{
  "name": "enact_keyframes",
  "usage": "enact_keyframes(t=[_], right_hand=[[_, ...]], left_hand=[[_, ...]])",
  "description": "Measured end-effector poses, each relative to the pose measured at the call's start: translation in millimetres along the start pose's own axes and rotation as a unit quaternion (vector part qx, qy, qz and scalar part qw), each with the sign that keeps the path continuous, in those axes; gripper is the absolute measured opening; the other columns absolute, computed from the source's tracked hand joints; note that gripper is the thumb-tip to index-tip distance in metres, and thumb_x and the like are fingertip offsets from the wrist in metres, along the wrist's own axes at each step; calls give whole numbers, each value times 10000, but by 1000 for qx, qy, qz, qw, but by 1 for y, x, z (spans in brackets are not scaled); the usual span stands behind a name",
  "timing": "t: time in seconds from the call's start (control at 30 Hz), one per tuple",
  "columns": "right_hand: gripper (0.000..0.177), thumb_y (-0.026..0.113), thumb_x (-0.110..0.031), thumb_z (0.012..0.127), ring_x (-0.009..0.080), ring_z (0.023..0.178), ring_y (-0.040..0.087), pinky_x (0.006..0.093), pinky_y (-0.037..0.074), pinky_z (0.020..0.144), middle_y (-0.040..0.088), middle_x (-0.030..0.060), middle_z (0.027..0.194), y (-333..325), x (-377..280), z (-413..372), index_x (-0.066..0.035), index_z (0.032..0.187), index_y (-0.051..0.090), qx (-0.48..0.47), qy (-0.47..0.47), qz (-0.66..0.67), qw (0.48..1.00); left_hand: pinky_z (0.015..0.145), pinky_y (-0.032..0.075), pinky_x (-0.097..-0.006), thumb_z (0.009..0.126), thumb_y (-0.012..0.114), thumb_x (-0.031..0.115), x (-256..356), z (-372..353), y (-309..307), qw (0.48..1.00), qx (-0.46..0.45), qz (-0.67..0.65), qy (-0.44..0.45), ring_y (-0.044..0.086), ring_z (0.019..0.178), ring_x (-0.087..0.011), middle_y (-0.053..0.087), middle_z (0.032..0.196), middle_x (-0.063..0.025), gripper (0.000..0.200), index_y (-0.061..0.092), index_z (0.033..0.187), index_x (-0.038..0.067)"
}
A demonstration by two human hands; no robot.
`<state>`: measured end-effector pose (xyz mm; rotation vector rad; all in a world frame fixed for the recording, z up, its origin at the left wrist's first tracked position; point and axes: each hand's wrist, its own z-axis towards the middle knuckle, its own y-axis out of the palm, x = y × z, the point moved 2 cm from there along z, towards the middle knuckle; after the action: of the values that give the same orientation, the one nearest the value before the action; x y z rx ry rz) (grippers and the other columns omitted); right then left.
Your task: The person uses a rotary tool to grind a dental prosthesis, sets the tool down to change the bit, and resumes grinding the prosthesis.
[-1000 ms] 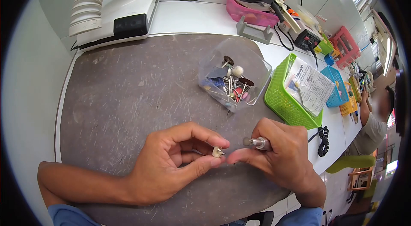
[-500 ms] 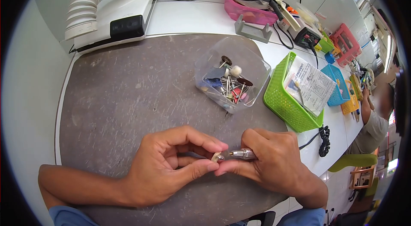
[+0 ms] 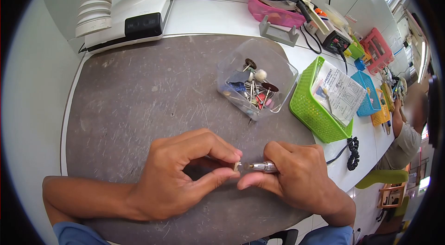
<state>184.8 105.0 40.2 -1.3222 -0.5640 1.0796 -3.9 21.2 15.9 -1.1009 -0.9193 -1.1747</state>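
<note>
My left hand (image 3: 174, 175) pinches a small pale piece with a shiny metallic side (image 3: 237, 166) between thumb and fingertips; its exact kind is too small to make out. Opposite it, my right hand (image 3: 299, 173) wraps round a silver rotary handpiece (image 3: 266, 166), whose brass-coloured tip points left, close to the small piece. The right thumb stretches out just below that tip. Both hands are low over a scratched grey-brown work mat (image 3: 139, 92).
Beyond my hands stands a clear plastic container (image 3: 281, 94) of mounted burs and polishing wheels. A green basket (image 3: 320, 117) with printed packets is right of it. A white box with a hose (image 3: 106, 36) is at back left. A seated person (image 3: 403, 145) works far right.
My left hand has turned the small piece so it shows more edge-on. My right thumb has drawn slightly away from it, and the handpiece stays close.
</note>
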Motion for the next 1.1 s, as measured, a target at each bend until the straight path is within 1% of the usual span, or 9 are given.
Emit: enact_keyframes(t=[0.03,0.13,0.2,0.33,0.4,0.53,0.6,1.1], right_hand=[[581,699,-622,795,211,449,603,333,420,384,554,51,529,0,1,0,-99,640,500,1,-9,-7,1000],[579,697,-618,800,215,453,611,336,423,385,560,54,529,0,2,0,-97,636,505,0,-2,-13,1000],[580,696,-618,802,217,453,614,337,424,385,561,56,526,0,2,1,-97,633,508,2,-1,-10,1000],[582,686,-619,812,222,451,618,337,429,386,559,59,520,0,0,0,-97,625,511,2,-4,-9,1000],[582,682,-620,816,221,450,617,337,431,386,557,59,518,0,0,0,-97,626,511,3,-5,-9,1000],[583,669,-626,822,219,444,612,334,433,384,554,56,516,0,0,0,-100,625,512,1,-2,-10,1000],[585,667,-630,821,219,441,609,333,432,382,553,55,516,1,1,0,-100,626,512,3,-4,-8,1000],[579,663,-632,821,213,440,608,328,430,379,552,46,519,1,-1,1,-105,634,514,6,-22,-19,1000]], left_hand=[[816,609,-289,808,763,-61,0,0,0,1000,0,1,0,714,933,-200,696,996,-167,172,678,954,-28],[806,601,-292,789,780,-53,0,1,-1,999,7,33,16,726,914,-213,712,968,-171,175,689,937,-25],[786,593,-299,769,795,-46,2,1,0,995,7,70,73,733,905,-231,725,940,-176,176,697,913,-18],[761,587,-303,751,806,-44,3,1,0,992,8,84,92,735,901,-242,730,930,-179,188,706,906,-10],[719,600,-282,747,806,-16,2,1,0,988,18,100,116,733,862,-214,723,947,-136,207,689,918,-13],[722,601,-284,742,811,-17,2,2,0,988,16,101,118,734,866,-219,723,943,-135,213,691,918,-9],[727,584,-296,737,819,-39,3,1,0,988,13,100,121,737,865,-239,728,911,-176,205,711,909,-9],[740,578,-285,746,818,-36,3,0,-1,994,10,77,83,730,852,-215,726,914,-173,205,710,919,-14]])
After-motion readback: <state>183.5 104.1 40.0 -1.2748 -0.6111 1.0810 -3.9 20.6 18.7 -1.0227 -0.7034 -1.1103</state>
